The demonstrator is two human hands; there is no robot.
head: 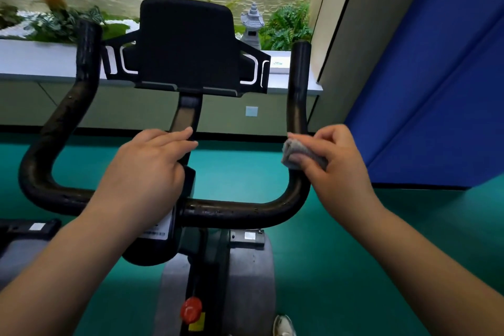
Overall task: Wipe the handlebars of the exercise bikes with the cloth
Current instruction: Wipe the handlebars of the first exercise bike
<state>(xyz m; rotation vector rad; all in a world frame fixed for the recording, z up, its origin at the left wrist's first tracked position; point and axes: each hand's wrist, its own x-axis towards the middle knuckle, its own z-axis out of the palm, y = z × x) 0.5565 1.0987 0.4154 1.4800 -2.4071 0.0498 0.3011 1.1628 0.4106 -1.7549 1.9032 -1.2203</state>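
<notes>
A black exercise bike handlebar [231, 211] curves up on both sides in front of me, with a black tablet holder [188, 46] above its middle. My right hand [338, 163] grips a folded grey cloth [296, 154] wrapped against the right upright of the handlebar, just above its bend. My left hand [147, 169] rests on the centre stem below the holder, its fingers stretched out towards the right. The left upright [81, 82] of the handlebar stands free.
A red knob [191, 309] sits low on the bike frame. Part of another machine [27, 229] shows at the left edge. Blue padded mats [436, 90] lean at the right. A ledge with plants and a small stone lantern [252, 26] runs behind. Green floor lies below.
</notes>
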